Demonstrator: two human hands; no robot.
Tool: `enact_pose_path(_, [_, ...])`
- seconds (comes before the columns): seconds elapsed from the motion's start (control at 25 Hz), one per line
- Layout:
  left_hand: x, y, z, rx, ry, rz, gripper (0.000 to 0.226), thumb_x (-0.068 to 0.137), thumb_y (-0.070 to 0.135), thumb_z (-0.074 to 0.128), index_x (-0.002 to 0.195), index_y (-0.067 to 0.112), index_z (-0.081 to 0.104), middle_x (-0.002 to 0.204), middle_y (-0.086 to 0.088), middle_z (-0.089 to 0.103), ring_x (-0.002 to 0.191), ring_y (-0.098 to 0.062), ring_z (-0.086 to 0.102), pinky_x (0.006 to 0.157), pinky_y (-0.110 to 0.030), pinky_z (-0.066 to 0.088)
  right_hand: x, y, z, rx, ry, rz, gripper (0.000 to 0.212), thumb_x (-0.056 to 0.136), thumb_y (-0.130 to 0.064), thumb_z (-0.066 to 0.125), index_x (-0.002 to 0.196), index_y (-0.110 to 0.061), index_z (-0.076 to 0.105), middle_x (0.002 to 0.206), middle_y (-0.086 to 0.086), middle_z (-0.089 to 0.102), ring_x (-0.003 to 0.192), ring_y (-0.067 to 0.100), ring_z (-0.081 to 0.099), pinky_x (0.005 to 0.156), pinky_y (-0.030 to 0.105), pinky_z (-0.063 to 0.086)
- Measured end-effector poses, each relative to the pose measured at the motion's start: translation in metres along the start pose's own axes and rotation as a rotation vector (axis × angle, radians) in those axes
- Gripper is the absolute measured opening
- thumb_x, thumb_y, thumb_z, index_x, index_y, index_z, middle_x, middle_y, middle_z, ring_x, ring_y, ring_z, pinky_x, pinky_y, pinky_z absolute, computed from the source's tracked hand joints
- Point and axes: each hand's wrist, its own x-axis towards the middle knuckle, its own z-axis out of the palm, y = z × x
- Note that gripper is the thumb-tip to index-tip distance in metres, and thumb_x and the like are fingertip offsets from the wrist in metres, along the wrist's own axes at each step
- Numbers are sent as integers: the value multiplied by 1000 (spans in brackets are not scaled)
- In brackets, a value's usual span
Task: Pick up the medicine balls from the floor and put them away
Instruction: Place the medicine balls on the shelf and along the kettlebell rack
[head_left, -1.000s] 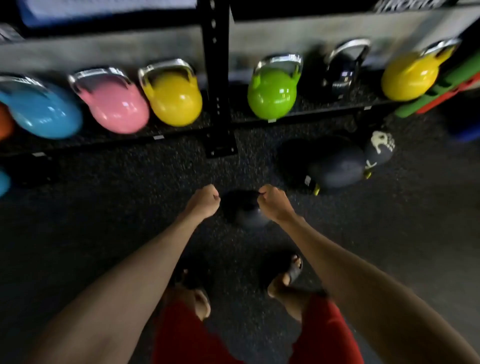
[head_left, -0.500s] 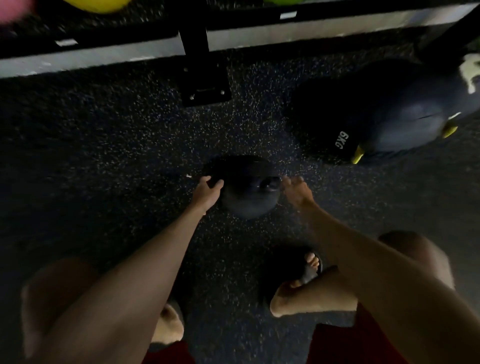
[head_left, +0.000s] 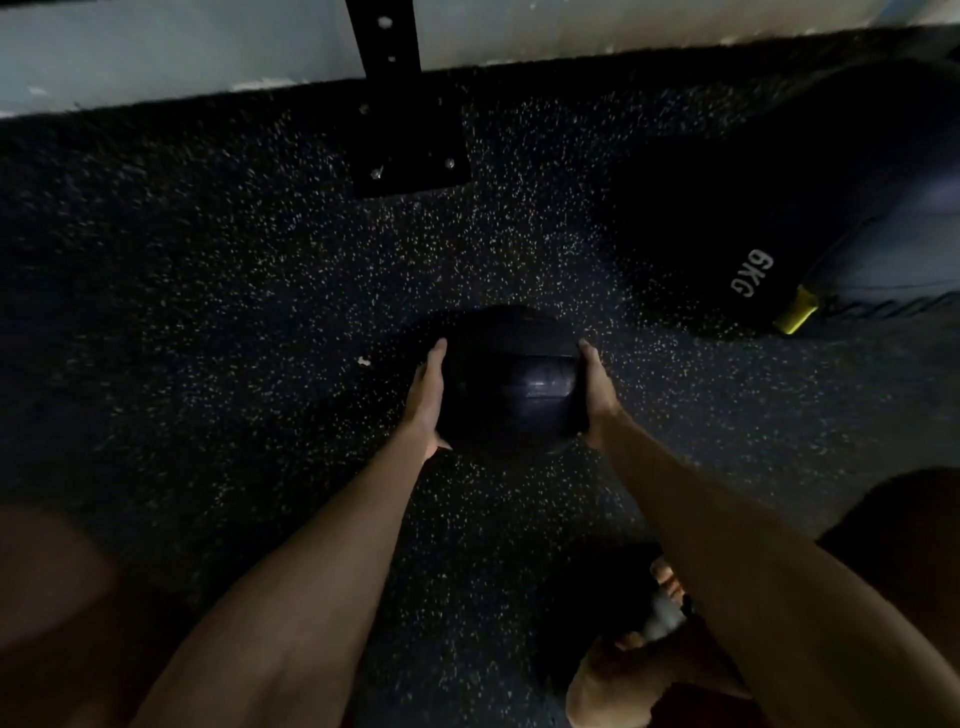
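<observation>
Medicine ball (head_left: 511, 387), small and dark, is down at the speckled floor (head_left: 208, 312) between our palms; our left hand (head_left: 428, 400) and right hand (head_left: 597, 395) press its sides, fingers straight and together. A bigger ball (head_left: 831, 208) marked 6KG lies near, to the right.

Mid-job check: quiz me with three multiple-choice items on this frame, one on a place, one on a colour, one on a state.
1. Where does the 6KG ball lie from the small ball?
A. to its left
B. farther off, to its right
C. between the feet

2. What colour is the tab on the 6KG ball?
A. yellow
B. red
C. blue

3. How do the left hand and right hand meet the small ball?
A. both on top
B. neither touches
C. one flat on each side

Key: 1 B, it sits at the view's right edge; 2 A, the tab beside the print is yellow; 3 C, straight fingers press its two sides.
</observation>
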Motion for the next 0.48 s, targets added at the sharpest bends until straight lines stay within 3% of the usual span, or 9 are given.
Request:
enact_pose_path(0.28, [-161,55,-29,-11,19,65,105,48,98,53,137,41,56,138,-5,58,123,-36,53,93,-63,47,-119,-60,39,-59,-26,-107,84,74,-82,53,134,-25,63,130,3,66,118,24,62,109,46,46])
enact_pose_path(0.48, [-337,131,-58,-50,24,196,102,43,97,62,130,44,62,134,-3,64,119,-31,61,100,-57,48,-293,-159,75,-60,-114,-203,93,67,-91,53,138,-31,58,133,-1,65,121,21,62,110,46,45])
